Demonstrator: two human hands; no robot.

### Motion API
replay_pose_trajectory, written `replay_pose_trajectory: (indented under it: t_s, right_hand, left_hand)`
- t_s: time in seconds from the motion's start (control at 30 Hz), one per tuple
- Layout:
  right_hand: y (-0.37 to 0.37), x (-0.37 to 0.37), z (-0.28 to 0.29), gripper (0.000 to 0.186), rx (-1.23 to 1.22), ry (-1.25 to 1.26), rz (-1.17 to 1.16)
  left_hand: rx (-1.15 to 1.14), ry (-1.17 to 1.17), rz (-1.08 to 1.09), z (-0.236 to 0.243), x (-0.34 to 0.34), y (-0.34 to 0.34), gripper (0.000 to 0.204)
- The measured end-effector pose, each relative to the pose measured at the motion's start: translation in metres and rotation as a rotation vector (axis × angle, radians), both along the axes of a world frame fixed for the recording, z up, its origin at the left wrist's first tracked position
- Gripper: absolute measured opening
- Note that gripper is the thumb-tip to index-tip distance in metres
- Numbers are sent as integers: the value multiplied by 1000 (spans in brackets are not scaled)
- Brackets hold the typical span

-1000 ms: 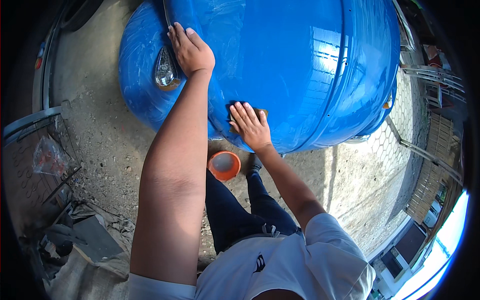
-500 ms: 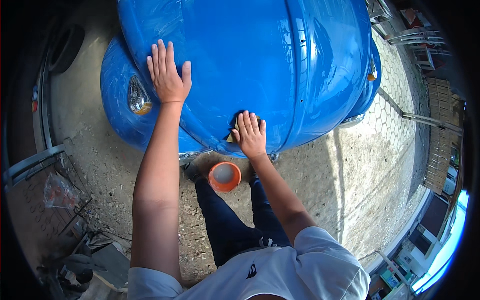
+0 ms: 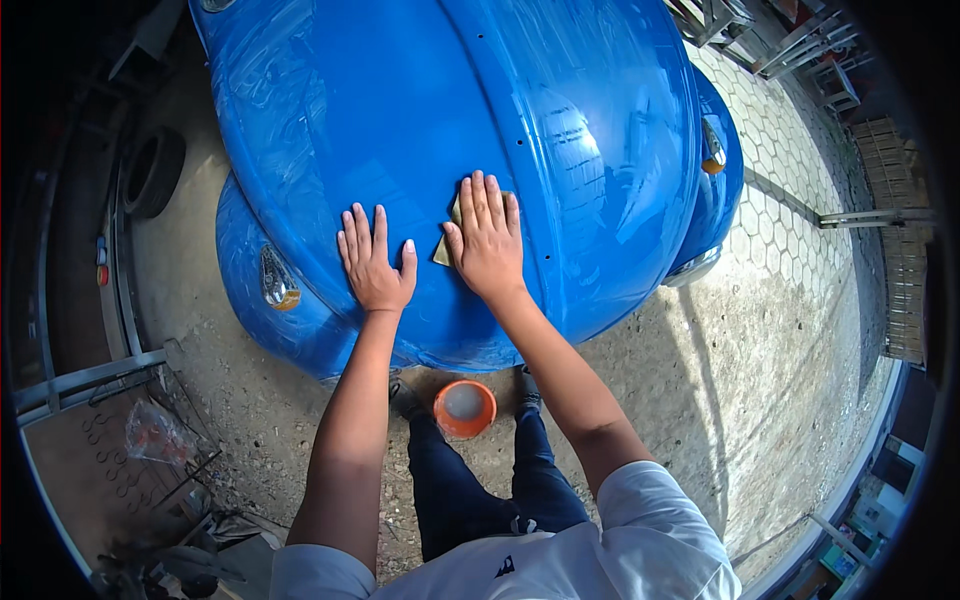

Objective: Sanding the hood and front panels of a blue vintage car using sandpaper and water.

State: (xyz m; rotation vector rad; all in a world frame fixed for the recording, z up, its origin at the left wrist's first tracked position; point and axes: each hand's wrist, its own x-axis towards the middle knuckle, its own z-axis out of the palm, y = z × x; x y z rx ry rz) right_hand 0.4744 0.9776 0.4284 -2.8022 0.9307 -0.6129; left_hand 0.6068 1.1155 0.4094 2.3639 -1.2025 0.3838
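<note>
The blue hood point(image 3: 400, 110) of a rounded car fills the upper middle of the head view, with pale smears across its left and right sides. Under my right hand point(image 3: 487, 240) lies a yellowish-backed sheet of sandpaper point(image 3: 442, 250); its corners show beside the thumb and past the fingertips. That hand holds the sheet pressed to the hood, fingers long and close together, left of the raised centre ridge. My left hand point(image 3: 378, 265) rests flat and bare on the hood further left, fingers stretched, thumb apart.
An orange bucket point(image 3: 464, 431) of cloudy water stands on the dirt ground between my feet. Lamps point(image 3: 278, 282) sit on the car's fenders. A tyre point(image 3: 155, 172) leans at the left, near a metal frame point(image 3: 90, 384) and a clear plastic bag point(image 3: 158, 432). Hexagonal paving point(image 3: 780, 225) lies right.
My right hand and the sandpaper have moved farther up the hood. My left hand has come down and inward, closer to the right. The view has shifted over the car.
</note>
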Motion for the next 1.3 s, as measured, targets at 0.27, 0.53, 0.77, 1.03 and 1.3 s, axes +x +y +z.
replay_pose_trajectory:
  t_s: [0.27,0.53,0.77,1.03,1.3]
  right_hand:
    - [-33,8,-2,70,-49,16,-329]
    - [-79,116,48,75,-78,-141,-194]
    - [-48,46,21,84,-72,39,-196]
    - [-71,153,52,83,-94,-54,-126]
    - [-21,189,47,86,-165,-11,187]
  left_hand:
    - [103,12,6,-2,-1,10,69]
    - [75,61,-19,5,-5,-3,69]
    - [53,85,3,-1,-3,10,70]
    - [79,101,-1,-3,-4,13,68]
    - [-229,121,-13,-12,-6,5,64]
